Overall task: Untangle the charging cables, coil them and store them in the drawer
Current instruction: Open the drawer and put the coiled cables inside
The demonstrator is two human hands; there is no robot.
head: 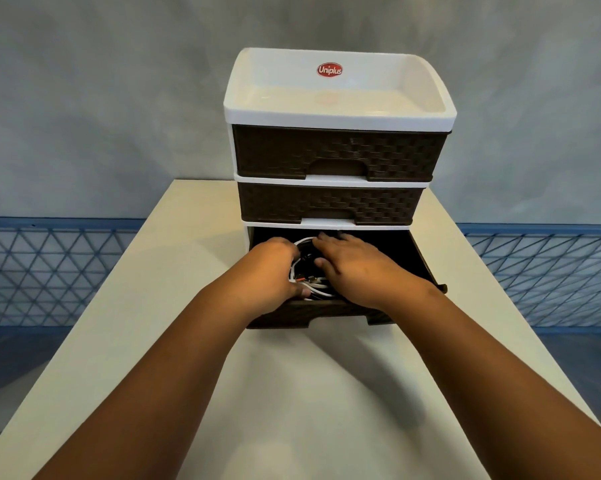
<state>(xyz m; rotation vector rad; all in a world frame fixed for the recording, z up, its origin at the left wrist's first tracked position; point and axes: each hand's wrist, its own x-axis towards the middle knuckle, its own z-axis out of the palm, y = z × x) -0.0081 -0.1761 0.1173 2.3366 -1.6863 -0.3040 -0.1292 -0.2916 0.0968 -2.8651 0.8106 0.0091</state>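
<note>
The bottom drawer (413, 258) of a small white and brown drawer unit is pulled out toward me. Inside it lies a bundle of coiled cables (309, 282), white and black, mostly covered by my hands. My left hand (274, 271) reaches into the drawer's left side, fingers curled round the coil and thumb at its near edge. My right hand (354, 268) lies flat over the coil from the right, fingers extended and pressing down on it.
The drawer unit (337, 157) stands at the far end of a white table (292, 393), its two upper drawers closed and a white tray top (337, 91) above. Blue lattice railing (49, 271) runs behind the table on both sides.
</note>
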